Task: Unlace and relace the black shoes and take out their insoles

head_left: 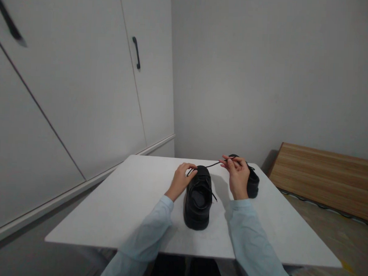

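A black lace-up shoe [198, 199] stands on the white table [132, 201], heel toward me. My left hand [181, 179] rests against the shoe's toe end and pinches one end of its black lace. My right hand [237, 175] is raised to the right of the shoe, fingers pinched on the other lace end [213, 165], which stretches taut between the hands. A second black shoe [252, 182] sits behind my right hand, partly hidden by it.
White cabinet doors with a black handle [136, 52] fill the left side. A plain wall stands behind the table. A wooden board [325, 176] lies low on the right, beside the floor.
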Tool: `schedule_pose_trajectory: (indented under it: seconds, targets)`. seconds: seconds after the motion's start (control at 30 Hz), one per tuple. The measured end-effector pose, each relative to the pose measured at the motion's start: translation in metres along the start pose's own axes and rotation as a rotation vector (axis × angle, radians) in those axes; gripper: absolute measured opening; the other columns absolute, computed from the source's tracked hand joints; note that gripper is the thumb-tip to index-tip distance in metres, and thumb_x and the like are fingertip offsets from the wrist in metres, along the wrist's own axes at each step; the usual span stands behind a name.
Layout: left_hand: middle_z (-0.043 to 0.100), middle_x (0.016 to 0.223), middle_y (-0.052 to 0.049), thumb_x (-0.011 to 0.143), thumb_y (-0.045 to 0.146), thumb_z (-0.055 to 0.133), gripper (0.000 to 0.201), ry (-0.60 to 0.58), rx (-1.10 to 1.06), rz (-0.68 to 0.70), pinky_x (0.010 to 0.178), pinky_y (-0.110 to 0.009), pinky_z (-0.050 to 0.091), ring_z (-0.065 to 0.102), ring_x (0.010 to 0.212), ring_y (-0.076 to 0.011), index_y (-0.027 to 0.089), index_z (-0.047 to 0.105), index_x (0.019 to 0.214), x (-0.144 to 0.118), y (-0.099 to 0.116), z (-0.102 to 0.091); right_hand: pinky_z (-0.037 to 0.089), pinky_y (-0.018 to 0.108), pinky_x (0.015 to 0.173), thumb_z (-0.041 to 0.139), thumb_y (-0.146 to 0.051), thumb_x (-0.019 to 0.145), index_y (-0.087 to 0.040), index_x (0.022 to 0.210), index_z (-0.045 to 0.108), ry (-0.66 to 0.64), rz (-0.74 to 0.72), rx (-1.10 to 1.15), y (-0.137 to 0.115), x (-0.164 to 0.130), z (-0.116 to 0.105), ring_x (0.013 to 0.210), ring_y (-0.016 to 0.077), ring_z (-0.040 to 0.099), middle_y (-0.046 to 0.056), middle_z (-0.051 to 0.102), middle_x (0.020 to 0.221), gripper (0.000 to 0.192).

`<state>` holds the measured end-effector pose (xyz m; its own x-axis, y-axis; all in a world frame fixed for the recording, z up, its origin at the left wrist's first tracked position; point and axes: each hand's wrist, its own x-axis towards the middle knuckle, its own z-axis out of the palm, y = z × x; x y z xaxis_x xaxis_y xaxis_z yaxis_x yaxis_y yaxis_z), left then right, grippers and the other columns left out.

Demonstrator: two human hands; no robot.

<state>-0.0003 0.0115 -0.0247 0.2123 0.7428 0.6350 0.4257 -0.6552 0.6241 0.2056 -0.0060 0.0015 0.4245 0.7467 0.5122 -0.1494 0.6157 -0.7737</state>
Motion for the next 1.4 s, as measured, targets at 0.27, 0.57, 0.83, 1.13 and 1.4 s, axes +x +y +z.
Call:
schedule_pose_trajectory:
  seconds: [0.27,0.57,0.83,1.13,1.4]
  targets:
    - [0.063,0.101,-0.005,0.088,0.026,0.055,0.016,-0.174,0.001,0.110,0.093,-0.035,0.041,0.055,0.101,-0.0189,0.023,0.071,0.092,-0.001,0.006,0.001,0.036,0.019,0.042,0.068,-0.039,0.074,-0.015,0.089,0.061,0.310,-0.137,-0.169,0.002,0.009,-0.013,0.048,0.0079,0.052,0.001,0.066,0.072,0.030]
    - [0.062,0.104,-0.004,0.091,0.028,0.051,0.022,-0.245,0.030,0.092,0.097,-0.036,0.039,0.052,0.104,-0.0189,0.022,0.072,0.089,-0.001,-0.001,0.005,0.047,0.029,0.063,0.069,-0.040,0.071,-0.013,0.081,0.071,-0.056,-0.018,-0.499,0.006,0.015,-0.027,0.066,0.0171,0.060,0.006,0.070,0.073,0.028]
    - [0.062,0.105,-0.005,0.092,0.028,0.047,0.025,-0.269,0.042,0.085,0.098,-0.036,0.038,0.052,0.106,-0.0192,0.022,0.072,0.091,0.000,0.001,0.006,0.045,0.031,0.068,0.062,-0.025,0.077,-0.017,0.074,0.071,-0.625,-0.071,-0.854,0.002,0.009,-0.018,0.073,0.0210,0.063,0.008,0.072,0.078,0.012]
    - [0.064,0.108,-0.003,0.088,0.027,0.056,0.018,-0.279,0.057,0.121,0.098,-0.038,0.039,0.052,0.105,-0.0196,0.026,0.073,0.093,0.004,-0.002,0.004,0.044,0.029,0.067,0.062,-0.019,0.077,-0.017,0.076,0.072,-0.781,-0.038,-0.932,0.006,0.006,-0.018,0.075,0.0200,0.063,0.008,0.072,0.079,0.010]
    - [0.068,0.103,-0.003,0.080,0.028,0.066,0.011,-0.277,0.091,0.146,0.095,-0.039,0.041,0.051,0.103,-0.0207,0.027,0.075,0.086,0.010,-0.005,0.004,0.043,0.027,0.062,0.068,-0.019,0.072,-0.017,0.072,0.074,-0.734,-0.049,-0.944,0.007,0.004,-0.014,0.066,0.0175,0.060,0.007,0.071,0.073,0.006]
